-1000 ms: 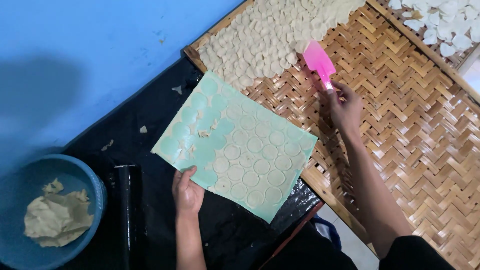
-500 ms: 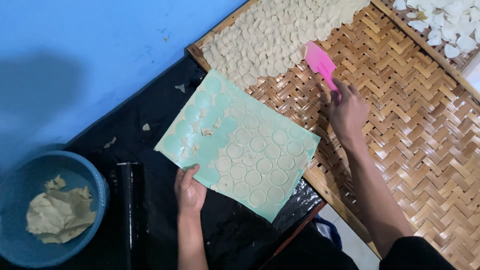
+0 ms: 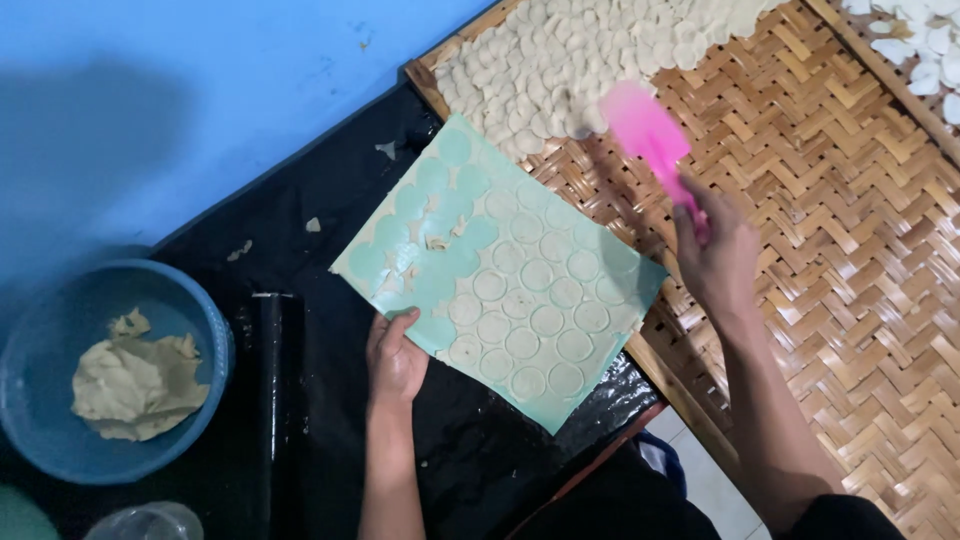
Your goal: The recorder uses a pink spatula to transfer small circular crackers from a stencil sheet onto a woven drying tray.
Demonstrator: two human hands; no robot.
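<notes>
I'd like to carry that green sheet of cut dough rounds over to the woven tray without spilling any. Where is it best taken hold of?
Probably by two opposite edges, from the sides, kept flat. The green sheet looks thin and flexible, with loose rounds across most of it. The left hand pinches only the near edge, where dough is already gone; the right hand holds a pink scraper.

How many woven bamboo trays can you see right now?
2: one large woven tray under the right hand, half covered with dough rounds, and a second tray at the top right corner, mostly out of frame.
</notes>
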